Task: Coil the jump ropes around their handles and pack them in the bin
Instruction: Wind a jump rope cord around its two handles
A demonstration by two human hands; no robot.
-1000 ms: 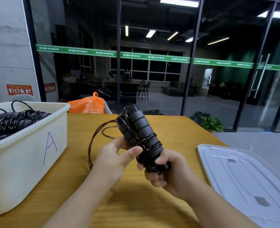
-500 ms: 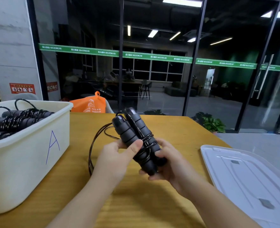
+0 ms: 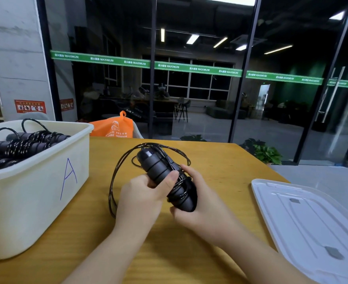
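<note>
Two black jump rope handles [image 3: 158, 167] lie side by side, held above the wooden table [image 3: 220, 160]. My left hand [image 3: 142, 193] grips their middle, thumb across the top. My right hand [image 3: 193, 203] cups the lower ends from below, where the thin black rope is wound around them. Loose rope loops [image 3: 115, 179] hang to the left and arch over the upper ends. A cream bin [image 3: 46, 191] marked "A" stands at the left, with several coiled black ropes [image 3: 21, 144] inside.
A white plastic bin lid [image 3: 312, 220] lies flat at the table's right edge. An orange bag [image 3: 113, 128] sits behind the table's far edge. Glass walls and a potted plant [image 3: 267, 154] stand beyond the table.
The handles have tilted lower and further from me. A loop of rope has swung over their upper ends. My right hand has slid under the lower ends.
</note>
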